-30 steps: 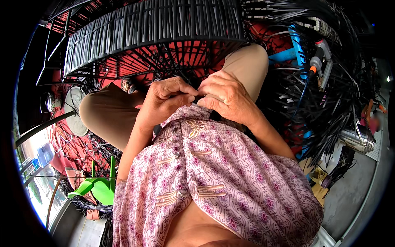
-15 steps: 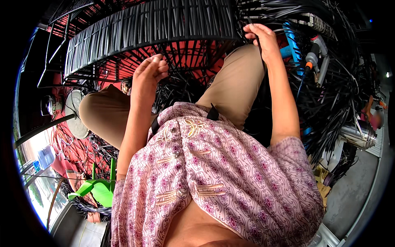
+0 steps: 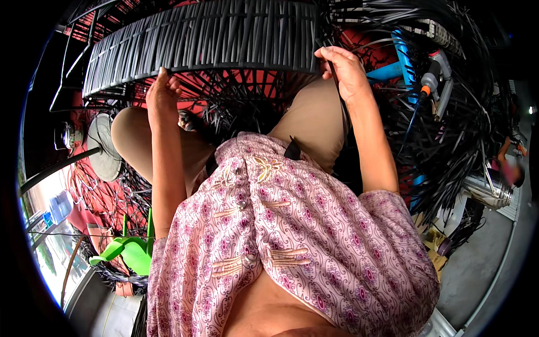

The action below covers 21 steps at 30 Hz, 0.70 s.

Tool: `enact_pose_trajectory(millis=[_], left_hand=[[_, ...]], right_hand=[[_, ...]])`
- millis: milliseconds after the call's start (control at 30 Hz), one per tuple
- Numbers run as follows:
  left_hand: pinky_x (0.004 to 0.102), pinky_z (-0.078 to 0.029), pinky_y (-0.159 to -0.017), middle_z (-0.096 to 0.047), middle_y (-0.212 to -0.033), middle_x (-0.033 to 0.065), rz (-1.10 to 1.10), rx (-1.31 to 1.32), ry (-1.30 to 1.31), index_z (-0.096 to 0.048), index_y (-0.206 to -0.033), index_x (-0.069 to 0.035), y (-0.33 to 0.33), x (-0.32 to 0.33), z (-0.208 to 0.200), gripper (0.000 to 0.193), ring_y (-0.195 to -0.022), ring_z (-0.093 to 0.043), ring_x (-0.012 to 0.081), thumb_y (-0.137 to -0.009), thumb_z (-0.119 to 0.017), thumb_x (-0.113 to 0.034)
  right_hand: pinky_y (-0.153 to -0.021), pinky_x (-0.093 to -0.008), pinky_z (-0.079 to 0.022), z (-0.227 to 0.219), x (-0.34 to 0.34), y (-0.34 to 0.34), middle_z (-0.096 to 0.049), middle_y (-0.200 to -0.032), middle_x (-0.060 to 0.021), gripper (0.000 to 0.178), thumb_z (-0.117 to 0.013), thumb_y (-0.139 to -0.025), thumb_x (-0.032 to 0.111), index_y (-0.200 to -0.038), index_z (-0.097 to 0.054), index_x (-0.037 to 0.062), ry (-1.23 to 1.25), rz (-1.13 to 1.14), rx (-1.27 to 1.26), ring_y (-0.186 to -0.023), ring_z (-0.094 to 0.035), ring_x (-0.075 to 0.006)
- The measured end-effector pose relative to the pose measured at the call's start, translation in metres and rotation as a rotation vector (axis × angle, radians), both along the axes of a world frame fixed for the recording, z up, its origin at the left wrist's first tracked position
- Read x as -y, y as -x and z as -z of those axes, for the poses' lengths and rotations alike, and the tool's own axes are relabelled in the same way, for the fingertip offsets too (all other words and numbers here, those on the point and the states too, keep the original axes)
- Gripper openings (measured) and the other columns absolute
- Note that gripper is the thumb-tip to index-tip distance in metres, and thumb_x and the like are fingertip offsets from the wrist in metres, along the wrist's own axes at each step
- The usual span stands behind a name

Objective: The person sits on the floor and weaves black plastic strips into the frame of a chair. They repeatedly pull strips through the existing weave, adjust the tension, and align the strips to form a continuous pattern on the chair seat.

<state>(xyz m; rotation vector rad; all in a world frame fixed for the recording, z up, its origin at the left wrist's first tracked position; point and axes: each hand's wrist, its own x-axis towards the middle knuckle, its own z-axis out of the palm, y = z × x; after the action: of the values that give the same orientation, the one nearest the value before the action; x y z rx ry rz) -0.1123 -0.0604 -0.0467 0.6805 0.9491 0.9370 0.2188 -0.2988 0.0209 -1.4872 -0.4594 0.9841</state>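
At upper centre, by the woven panel, a black strip was pinched in the right hand, probably best kept untwisted; left hand was seen at panel's lower edge, grip unclear.

Woven black panel, partly (top) out of view

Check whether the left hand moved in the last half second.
Yes: the left hand went left, nearer the grey round base.
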Motion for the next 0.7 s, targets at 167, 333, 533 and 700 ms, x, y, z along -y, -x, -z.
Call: enact_pose_trajectory(millis=[167,333,533,700], left_hand=[[0.0180,-0.038,-0.053,-0.055,-0.071,-0.0036,-0.168,-0.221,-0.398,-0.054,-0.077,-0.008,0.012,0.014,-0.017,0.021,-0.060,-0.047,0.0027,-0.088,-0.071,-0.009],[0.0176,-0.042,-0.060,-0.060,-0.080,-0.0013,0.044,-0.342,-0.888,-0.066,-0.094,-0.002,-0.054,0.090,-0.073,0.009,-0.068,-0.051,0.0034,-0.089,-0.071,-0.008],[0.0340,-0.049,-0.066,-0.064,-0.081,0.0099,0.487,-0.714,-1.261,-0.073,-0.093,-0.005,-0.126,0.140,-0.088,0.013,-0.073,-0.064,0.0259,-0.083,-0.069,-0.013],[0.0390,-0.052,-0.070,-0.067,-0.086,0.0109,0.551,-0.965,-1.300,-0.072,-0.095,-0.006,-0.144,0.139,-0.086,0.022,-0.080,-0.066,0.0301,-0.084,-0.067,-0.024]], right_hand=[[-0.058,-0.0225,-0.045,0.001,0.023,0.044,-0.065,-0.084,0.0015,0.015,-0.064,-0.092,0.019,-0.091,-0.069,0.0051,0.023,0.001,-0.048,-0.067,-0.052,-0.0062],[-0.060,-0.0231,-0.044,0.001,0.034,0.062,-0.066,-0.084,0.0012,0.016,-0.063,-0.093,0.021,-0.091,-0.069,0.0056,-0.018,-0.010,-0.083,-0.072,-0.055,-0.0076],[-0.062,-0.0243,-0.045,0.002,0.039,0.073,-0.066,-0.083,0.0007,0.019,-0.062,-0.093,0.023,-0.091,-0.069,0.0053,-0.033,0.014,-0.122,-0.073,-0.056,-0.0081],[-0.058,-0.0221,-0.046,0.008,0.040,0.070,-0.067,-0.083,-0.0003,0.018,-0.062,-0.092,0.020,-0.091,-0.069,0.0039,-0.071,0.028,-0.156,-0.071,-0.058,-0.0072]])
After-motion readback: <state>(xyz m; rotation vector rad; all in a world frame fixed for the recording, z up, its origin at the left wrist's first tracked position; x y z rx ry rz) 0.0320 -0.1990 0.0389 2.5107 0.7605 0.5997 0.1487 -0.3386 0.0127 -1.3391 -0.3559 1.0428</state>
